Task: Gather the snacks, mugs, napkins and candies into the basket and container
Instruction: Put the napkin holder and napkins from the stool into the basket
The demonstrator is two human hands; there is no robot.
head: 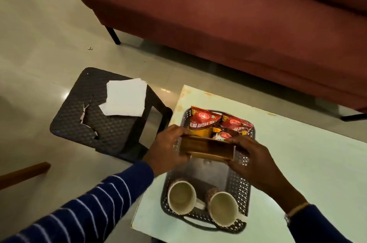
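Observation:
A dark perforated basket (pixel 241 189) sits on the white table (pixel 297 163). Two white mugs (pixel 182 197) (pixel 223 208) stand at its near end. Red snack packets (pixel 204 120) (pixel 235 122) lie at its far end. Above the basket's middle I hold a small wooden container (pixel 207 148) with both hands. My left hand (pixel 168 147) grips its left end and my right hand (pixel 256 161) grips its right end. White napkins (pixel 124 100) lie stacked on a black stool to the left. I cannot see inside the container.
The black woven stool (pixel 89 121) stands on the floor left of the table, its seat cracked. A maroon sofa (pixel 218 14) runs behind the table. A wooden piece (pixel 23 173) shows at the left edge.

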